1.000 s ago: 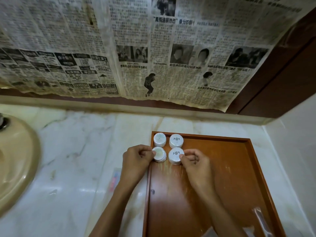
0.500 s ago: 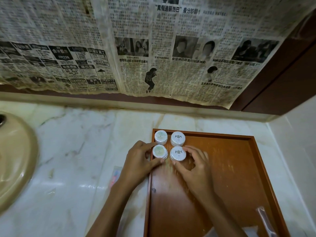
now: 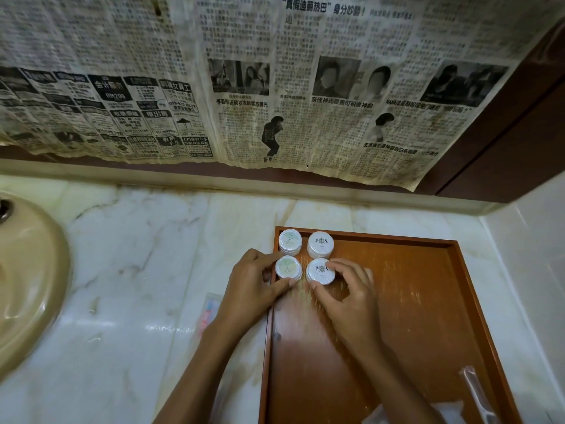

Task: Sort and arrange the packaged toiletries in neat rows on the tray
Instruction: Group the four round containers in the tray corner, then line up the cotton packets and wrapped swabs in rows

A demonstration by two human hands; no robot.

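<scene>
Two hands square up a block of four round soap packs in the tray's far left corner.

The wooden tray sits on the marble desk, with four small wrapped discs in two rows: green-labelled packs on the left, white crested packs on the right. They look light, stiff and slick in their wrap, so likely to skid on the polished wood; the rim, taken between thumb and fingertip, is the sensible hold. The left hand pinches the near green pack, thumb in front and forefinger behind. The right hand curls round the near crested pack likewise. A clear-wrapped item lies at the tray's near right corner, and another packet waits on the desk.
</scene>
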